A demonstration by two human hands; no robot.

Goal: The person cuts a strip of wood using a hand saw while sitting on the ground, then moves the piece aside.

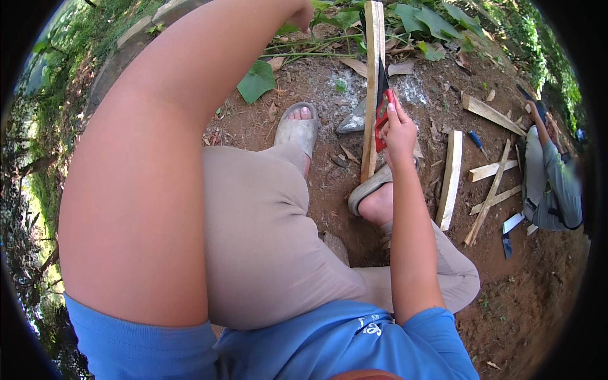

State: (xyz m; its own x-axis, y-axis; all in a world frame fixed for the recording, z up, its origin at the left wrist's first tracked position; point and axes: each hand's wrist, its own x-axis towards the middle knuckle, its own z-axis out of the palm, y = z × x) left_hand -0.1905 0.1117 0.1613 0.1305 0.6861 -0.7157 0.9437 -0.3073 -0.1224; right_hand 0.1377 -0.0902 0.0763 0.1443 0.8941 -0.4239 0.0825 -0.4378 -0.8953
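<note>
My right hand is closed around the red handle of a handsaw. The saw's dark blade points away from me and lies against the right side of a long, narrow wooden board. That board runs from beside my right foot up past the top of the view, over a grey stone. My left hand is at the upper edge, left of the board's far end. Its fingers are mostly cut off or hidden, so I cannot tell what they touch.
Sandalled feet flank the board. Right of them lie a wood piece, crossed wood strips, a blue-handled screwdriver and a white and dark tool. Another person crouches at the far right. Leafy plants grow ahead.
</note>
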